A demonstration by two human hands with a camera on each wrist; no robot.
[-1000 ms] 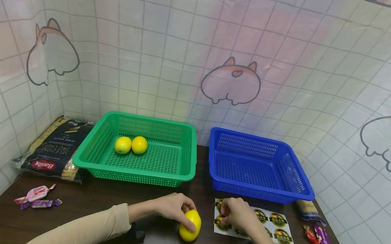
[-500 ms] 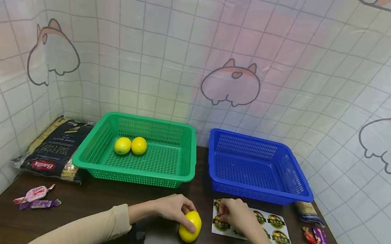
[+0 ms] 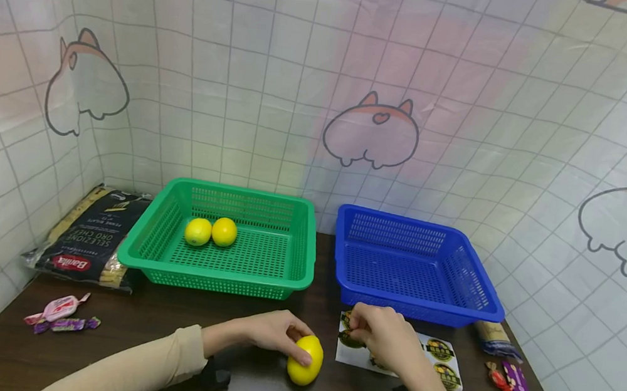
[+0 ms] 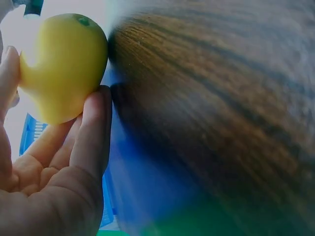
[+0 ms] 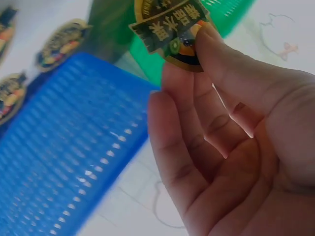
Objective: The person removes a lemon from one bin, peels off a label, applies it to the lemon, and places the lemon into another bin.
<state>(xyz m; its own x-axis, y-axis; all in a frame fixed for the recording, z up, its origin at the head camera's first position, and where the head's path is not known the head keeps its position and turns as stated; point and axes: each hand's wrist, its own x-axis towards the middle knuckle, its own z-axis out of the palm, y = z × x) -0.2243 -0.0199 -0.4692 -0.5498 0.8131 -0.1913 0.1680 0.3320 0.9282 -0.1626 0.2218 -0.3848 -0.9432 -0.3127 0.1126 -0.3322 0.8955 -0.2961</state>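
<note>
My left hand point(image 3: 277, 334) holds a yellow lemon point(image 3: 306, 361) on the dark table. In the left wrist view the lemon point(image 4: 64, 66) sits between the thumb and fingers, with its small green stem end at the top. Farther right, my right hand point(image 3: 387, 338) is over a white sheet of round fruit stickers point(image 3: 366, 359). Thumb and fingers there pinch one black-and-gold sticker point(image 5: 172, 32), which stands away from the sheet in the right wrist view. Part of the sheet is hidden under the right hand.
Two yellow fruits point(image 3: 224, 232) lie in a green basket point(image 3: 260, 276). A blue basket point(image 3: 416, 308) stands beside it. At left are a pasta bag point(image 3: 88, 243) and wrapped candies point(image 3: 67, 324). A small packet point(image 3: 495, 337) and more candies point(image 3: 519, 385) lie at right.
My right hand has risen slightly away from me, peeling the sticker up; a bare white patch now shows at the sheet's near left. My left hand stays on the lemon.
</note>
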